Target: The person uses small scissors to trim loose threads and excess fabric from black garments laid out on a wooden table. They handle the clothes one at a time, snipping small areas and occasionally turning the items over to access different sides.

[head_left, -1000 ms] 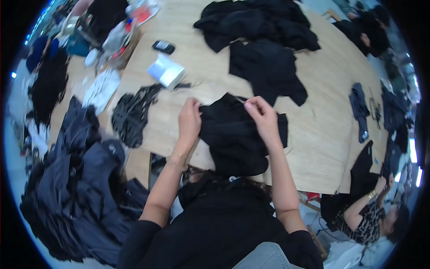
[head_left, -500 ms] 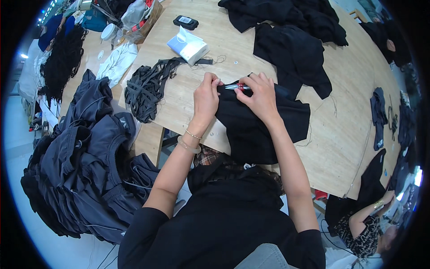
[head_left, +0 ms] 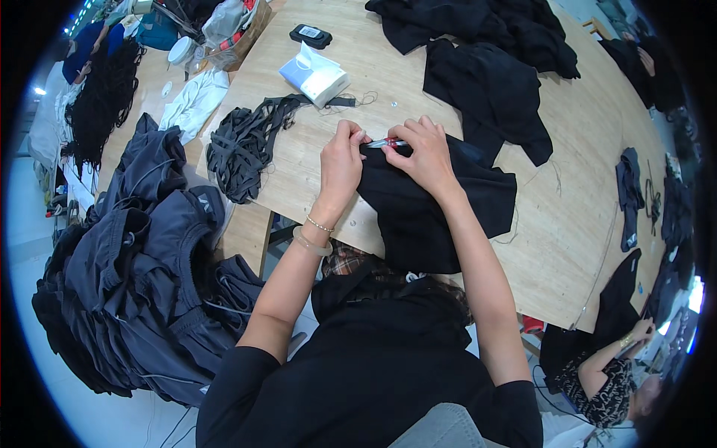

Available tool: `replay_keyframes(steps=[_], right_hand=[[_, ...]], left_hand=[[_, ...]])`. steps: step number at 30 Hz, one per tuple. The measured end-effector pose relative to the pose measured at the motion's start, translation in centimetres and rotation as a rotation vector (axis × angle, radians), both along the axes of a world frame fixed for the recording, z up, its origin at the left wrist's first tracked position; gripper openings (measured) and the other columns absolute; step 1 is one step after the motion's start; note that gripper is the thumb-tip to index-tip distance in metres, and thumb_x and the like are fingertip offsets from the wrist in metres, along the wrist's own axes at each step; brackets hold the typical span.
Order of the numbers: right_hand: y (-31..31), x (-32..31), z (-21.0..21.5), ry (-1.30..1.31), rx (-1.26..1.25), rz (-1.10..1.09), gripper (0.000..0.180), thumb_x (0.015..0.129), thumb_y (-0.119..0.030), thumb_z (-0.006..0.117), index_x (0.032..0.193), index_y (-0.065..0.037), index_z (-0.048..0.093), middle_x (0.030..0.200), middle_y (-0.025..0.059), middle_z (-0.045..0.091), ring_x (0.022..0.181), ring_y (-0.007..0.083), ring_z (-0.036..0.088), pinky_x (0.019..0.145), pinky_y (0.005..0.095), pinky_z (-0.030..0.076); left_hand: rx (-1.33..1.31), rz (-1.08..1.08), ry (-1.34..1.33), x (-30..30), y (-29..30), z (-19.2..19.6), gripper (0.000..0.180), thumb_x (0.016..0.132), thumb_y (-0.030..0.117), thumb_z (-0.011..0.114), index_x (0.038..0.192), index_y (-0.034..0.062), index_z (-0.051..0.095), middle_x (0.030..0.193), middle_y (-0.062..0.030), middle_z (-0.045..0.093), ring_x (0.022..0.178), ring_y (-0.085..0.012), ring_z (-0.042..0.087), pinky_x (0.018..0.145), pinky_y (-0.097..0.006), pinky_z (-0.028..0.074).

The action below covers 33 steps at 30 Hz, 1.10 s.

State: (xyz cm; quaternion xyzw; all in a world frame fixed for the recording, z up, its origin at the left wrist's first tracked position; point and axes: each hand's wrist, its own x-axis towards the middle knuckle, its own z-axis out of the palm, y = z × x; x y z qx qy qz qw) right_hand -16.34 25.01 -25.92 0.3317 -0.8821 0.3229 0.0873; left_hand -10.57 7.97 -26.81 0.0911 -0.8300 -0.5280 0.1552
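At the table's near edge lies a black cloth piece point(head_left: 418, 216), its lower part hanging toward my lap. My left hand point(head_left: 343, 160) is closed, pinching the cloth's upper left corner between thumb and fingertips. Small silver-and-red thread snips point(head_left: 388, 142) sit in my right hand point(head_left: 422, 157), whose thumb and fingers close round them. The tip of the snips points left, close to my left fingertips. Whether the blades touch the cloth I cannot make out.
Beyond my hands stand a tissue pack point(head_left: 314, 75) and a black device point(head_left: 311, 36). Grey strips point(head_left: 243, 153) lie tangled at left, above piled dark garments point(head_left: 142, 276). More black cloth point(head_left: 485, 89) covers the far side. A co-worker's arm point(head_left: 612, 351) shows at lower right.
My right hand has shifted slightly left with the snips, nearer my left fingertips. My left hand still pinches the cloth and has barely moved.
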Motion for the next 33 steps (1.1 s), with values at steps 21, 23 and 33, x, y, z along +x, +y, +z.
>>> replay_keyframes(steps=[21, 23, 33], right_hand=[[0.1, -3.1, -0.4, -0.948, -0.411, -0.066, 0.031, 0.102, -0.03, 0.061, 0.093, -0.001, 0.068, 0.069, 0.0004, 0.058, 0.051, 0.0073, 0.046, 0.049, 0.0287, 0.039], [-0.5, -3.5, 0.5, -1.055, -0.328, 0.095, 0.029, 0.104, -0.028, 0.059, 0.095, -0.003, 0.07, 0.068, -0.0015, 0.057, 0.051, 0.0069, 0.046, 0.049, 0.028, 0.039], [7.8, -1.9, 10.2, -0.994, -0.265, 0.134, 0.023, 0.098, -0.029, 0.068, 0.087, -0.009, 0.066, 0.069, -0.0096, 0.047, 0.065, 0.0035, 0.042, 0.059, 0.024, 0.034]], left_hand=[[-0.045, -0.18, -0.094, 0.3, -5.5, 0.3, 0.024, 0.099, 0.021, 0.065, 0.108, -0.0012, 0.069, 0.1, -0.0135, 0.071, 0.094, -0.02, 0.064, 0.083, -0.032, 0.05], [-0.2, -0.4, -0.307, 0.1, -3.7, 1.1, 0.02, 0.097, 0.018, 0.068, 0.103, -0.0007, 0.072, 0.091, -0.0064, 0.073, 0.087, -0.0155, 0.065, 0.084, -0.028, 0.05], [0.466, 0.073, 0.04, -2.3, -5.0, 6.2, 0.052, 0.109, 0.035, 0.046, 0.068, 0.0045, 0.057, 0.063, -0.0056, 0.058, 0.061, -0.0125, 0.057, 0.066, -0.025, 0.048]])
